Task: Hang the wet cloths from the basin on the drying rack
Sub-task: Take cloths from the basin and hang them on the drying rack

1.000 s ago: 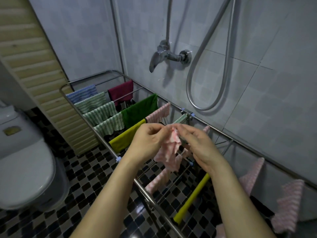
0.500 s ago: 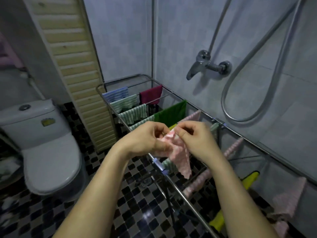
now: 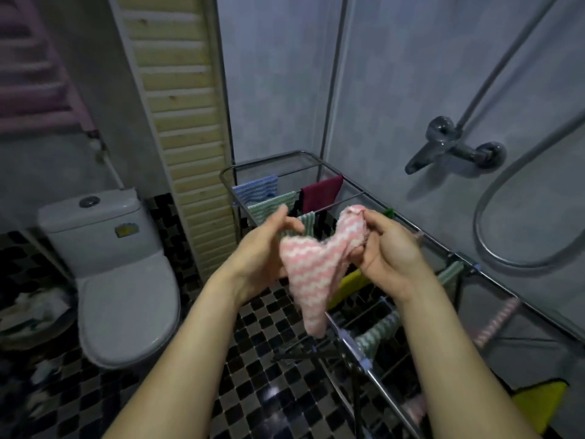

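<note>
**Opening a cloth before hanging.** The two hands, pressed close over a bunched cloth half a second ago, have drawn apart. The pink-and-white cloth [image 3: 311,274] now spreads between them, held in the air in front of the drying rack [image 3: 375,378] and not yet on a rail.

- **Right hand [image 3: 391,258]:** grip clenched on a gathered corner.
- **Left hand [image 3: 261,253]:** thumb raised, palm at the opposite edge; whether its fingers clasp cannot be told.
- **Fabric:** fluffy, zigzag-striped, limp, tapering to a hanging tip.
- **Rack:** thin shiny metal rods.

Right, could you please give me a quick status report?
Left hand, right hand: both gripping pink-and-white zigzag cloth. Cloth bunched, held clear of metal drying rack, not yet hung. Far rails taken by hung cloths.
</note>
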